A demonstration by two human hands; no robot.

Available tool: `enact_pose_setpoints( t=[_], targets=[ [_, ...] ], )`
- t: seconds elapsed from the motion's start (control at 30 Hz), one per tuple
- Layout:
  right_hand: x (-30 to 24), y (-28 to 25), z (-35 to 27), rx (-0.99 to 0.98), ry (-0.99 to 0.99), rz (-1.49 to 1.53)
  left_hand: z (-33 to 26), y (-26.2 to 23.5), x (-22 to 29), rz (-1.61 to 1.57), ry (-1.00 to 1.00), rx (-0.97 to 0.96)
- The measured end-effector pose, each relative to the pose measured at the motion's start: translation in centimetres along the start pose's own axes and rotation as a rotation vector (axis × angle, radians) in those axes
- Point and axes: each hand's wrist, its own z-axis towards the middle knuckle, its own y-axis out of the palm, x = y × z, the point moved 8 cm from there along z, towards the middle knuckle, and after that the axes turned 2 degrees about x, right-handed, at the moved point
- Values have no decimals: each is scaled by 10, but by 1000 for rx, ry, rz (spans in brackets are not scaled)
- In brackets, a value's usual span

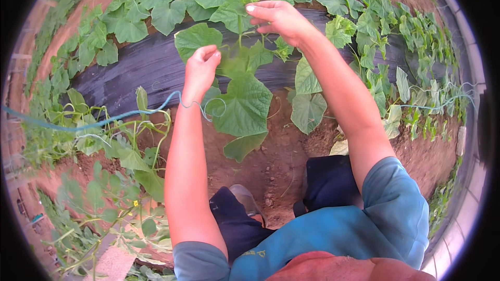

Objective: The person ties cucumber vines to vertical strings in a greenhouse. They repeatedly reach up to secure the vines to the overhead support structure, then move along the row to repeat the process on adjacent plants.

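The ground is reddish-brown soil [284, 169], loose and crumbly, and a raised bed beyond the feet is wrapped in wrinkled black plastic film [130, 80]. Leafy vines [127, 23] sprawl over the film and along both sides, and a pale, blocky strip [473, 65] curves down the right rim. At lower left lies a pinkish slab [113, 264], near a stem bearing a small yellow flower [136, 203].

The cucumber vine [240, 25] stands in front of the person, at the near side of the bed, between the two hands. The visible length of its stem runs nearly straight up and down the view, its upper end pointing away from the person; a broad leaf [242, 106] hangs below, its tip toward the person.

The right hand [276, 20] reaches in beside the upper stem, fingers bent and narrowly spaced, fingertips at the foliage. The left hand [202, 67] is lower, thumb and forefinger close together beside a leaf left of the stem. Whether either hand grips anything, I cannot tell. Blue twine [104, 124] runs in from the left edge to the left wrist, with a loose curl just right of it.
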Motion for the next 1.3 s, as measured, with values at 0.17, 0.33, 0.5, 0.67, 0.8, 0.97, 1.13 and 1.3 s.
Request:
enact_pose_setpoints(
  t=[0.17,0.33,0.5,0.67,0.8,0.97,1.13,1.3],
  targets=[
    [-41,19,-40,-127,-86,-94,2,18,32,-31,183,131],
    [-79,26,-69,-150,-195,-191,-16,15,77,-95,398,300],
    [-99,44,-86,-227,-280,-179,-25,10,99,-100,499,326],
    [-108,45,-98,-213,-295,-187,-31,10,100,-158,384,213],
    [-114,46,-105,-187,-307,-220,-35,7,100,-210,368,173],
    [-129,44,-120,-118,-389,-376,-39,3,105,-180,339,169],
    [-192,64,-182,-77,-746,-309,-36,-26,103,182,866,406],
    [-196,165,-243,-447,-996,25,-49,-37,108,198,618,296]
  ],
)
